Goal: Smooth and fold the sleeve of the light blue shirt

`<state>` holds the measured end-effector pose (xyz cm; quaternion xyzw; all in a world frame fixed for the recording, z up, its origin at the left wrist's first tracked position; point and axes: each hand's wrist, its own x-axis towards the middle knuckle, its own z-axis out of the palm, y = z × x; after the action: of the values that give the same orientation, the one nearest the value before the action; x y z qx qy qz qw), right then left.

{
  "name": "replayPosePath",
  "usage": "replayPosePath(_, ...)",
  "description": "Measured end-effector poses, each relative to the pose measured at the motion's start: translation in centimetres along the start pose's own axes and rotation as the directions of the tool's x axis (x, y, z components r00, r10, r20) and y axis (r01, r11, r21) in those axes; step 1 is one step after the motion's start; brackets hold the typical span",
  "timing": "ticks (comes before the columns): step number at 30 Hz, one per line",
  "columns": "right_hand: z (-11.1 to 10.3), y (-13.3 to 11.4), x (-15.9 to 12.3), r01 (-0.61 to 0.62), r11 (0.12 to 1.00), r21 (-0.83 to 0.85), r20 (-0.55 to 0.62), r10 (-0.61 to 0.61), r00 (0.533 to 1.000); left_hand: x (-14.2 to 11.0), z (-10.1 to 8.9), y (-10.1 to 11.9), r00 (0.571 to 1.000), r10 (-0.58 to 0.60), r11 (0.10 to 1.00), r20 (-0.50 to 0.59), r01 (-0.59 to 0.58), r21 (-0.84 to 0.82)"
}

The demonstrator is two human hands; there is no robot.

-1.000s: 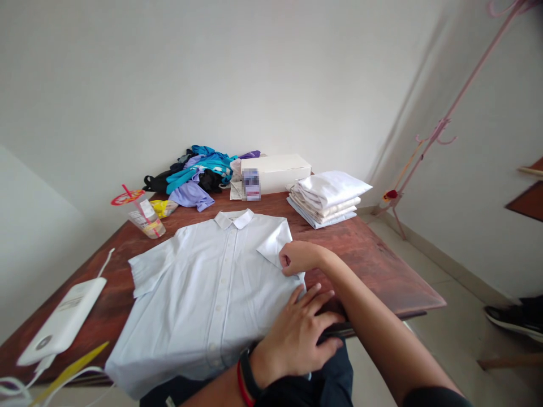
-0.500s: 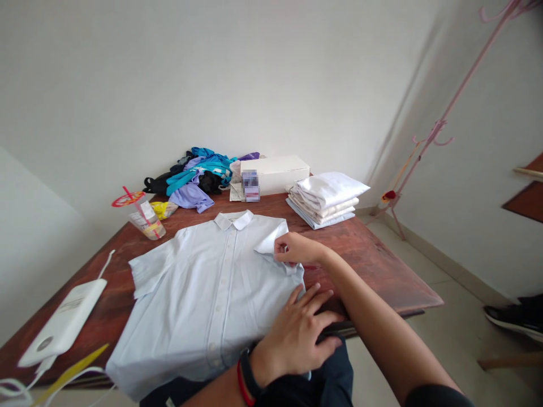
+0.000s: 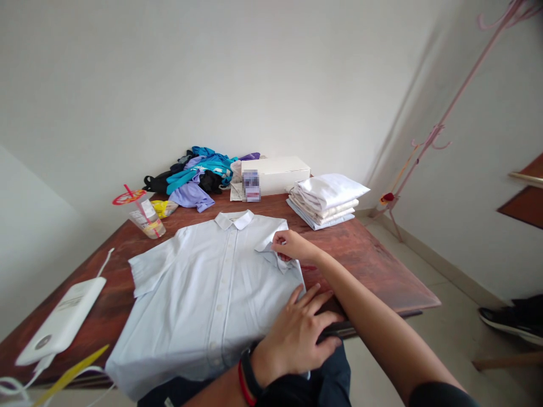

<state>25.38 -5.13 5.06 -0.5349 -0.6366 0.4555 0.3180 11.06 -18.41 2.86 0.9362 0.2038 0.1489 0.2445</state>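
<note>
A pale blue short-sleeved button-up shirt (image 3: 190, 288) lies front side up on the brown wooden table (image 3: 382, 277), collar toward the wall. My right hand (image 3: 292, 247) pinches the sleeve on the shirt's right side, which is bunched and folded inward over the body. Spread flat, my left hand (image 3: 301, 328) rests at the shirt's lower right edge and the table's front edge, with its fingers apart. A black and a red band circle the left wrist. The other sleeve stretches out flat to the left.
Folded clothes (image 3: 326, 198) are stacked at the back right, beside a white box (image 3: 280, 172). A heap of clothes (image 3: 203, 172) lies at the back left. A drink cup (image 3: 146, 217) and a white power bank (image 3: 63, 322) with cables stand along the left side.
My right hand has shifted slightly up and left with the sleeve, and the sleeve's fold has changed shape. My left hand has stayed in place.
</note>
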Motion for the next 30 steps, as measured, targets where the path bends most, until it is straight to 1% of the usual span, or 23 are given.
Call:
replayPosePath(2, -0.1, 0.2, 0.2, 0.010, 0.999, 0.033, -0.028, -0.009, 1.000, 0.0, 0.0, 0.0, 1.000, 0.003, 1.000, 0.000, -0.003, -0.001)
replayPosePath(4, -0.1, 0.4, 0.3, -0.012, 0.999, 0.031, 0.020, 0.011, 1.000, 0.0, -0.1, 0.0, 1.000, 0.006, 1.000, 0.001, -0.006, -0.003)
replayPosePath(7, 0.2, 0.9, 0.3, -0.037, 0.999, -0.031, 0.117, 0.040, 0.992, -0.1, -0.2, 0.2, 1.000, 0.005, 1.000, -0.003, -0.005, -0.007)
replayPosePath(10, 0.4, 1.0, 0.2, -0.013, 0.996, -0.086, 0.137, 0.024, 0.990, -0.1, -0.1, 0.2, 1.000, 0.003, 1.000, -0.015, -0.003, -0.026)
replayPosePath(13, 0.2, 0.7, 0.1, 0.075, 0.990, -0.118, 0.083, -0.065, 0.994, 0.0, 0.1, -0.2, 0.996, -0.038, 0.996, -0.075, 0.032, -0.081)
replayPosePath(15, -0.2, 0.6, 0.2, 0.165, 0.972, -0.167, -0.004, -0.168, 0.986, 0.0, 0.1, -0.4, 0.984, -0.103, 0.987, -0.144, 0.084, -0.137)
replayPosePath(16, -0.4, 0.6, 0.3, 0.205, 0.957, -0.206, -0.060, -0.222, 0.973, -0.1, 0.0, -0.4, 0.974, -0.138, 0.981, -0.180, 0.109, -0.159)
replayPosePath(18, -0.7, 0.7, 0.6, 0.258, 0.918, -0.302, -0.168, -0.318, 0.933, -0.3, -0.3, -0.2, 0.950, -0.182, 0.976, -0.253, 0.144, -0.160)
replayPosePath(19, -0.8, 0.9, 0.7, 0.269, 0.898, -0.348, -0.207, -0.353, 0.912, -0.4, -0.6, 0.1, 0.940, -0.190, 0.978, -0.285, 0.156, -0.137)
replayPosePath(21, -1.0, 1.3, 1.0, 0.278, 0.865, -0.417, -0.233, -0.397, 0.888, -0.7, -1.3, 0.8, 0.928, -0.183, 0.983, -0.326, 0.173, -0.060)
replayPosePath(24, -1.2, 2.0, 1.3, 0.286, 0.825, -0.488, -0.196, -0.423, 0.885, -0.8, -2.3, 1.0, 0.926, -0.180, 0.974, -0.333, 0.216, 0.072)
replayPosePath(27, -1.5, 2.9, 1.6, 0.281, 0.791, -0.543, -0.137, -0.413, 0.900, -0.5, -2.4, -0.3, 0.933, -0.192, 0.942, -0.304, 0.262, 0.209)
replayPosePath(30, -1.9, 4.1, 2.2, 0.260, 0.768, -0.585, -0.074, -0.370, 0.926, -0.3, -1.4, -2.5, 0.961, -0.175, 0.914, -0.216, 0.240, 0.327)
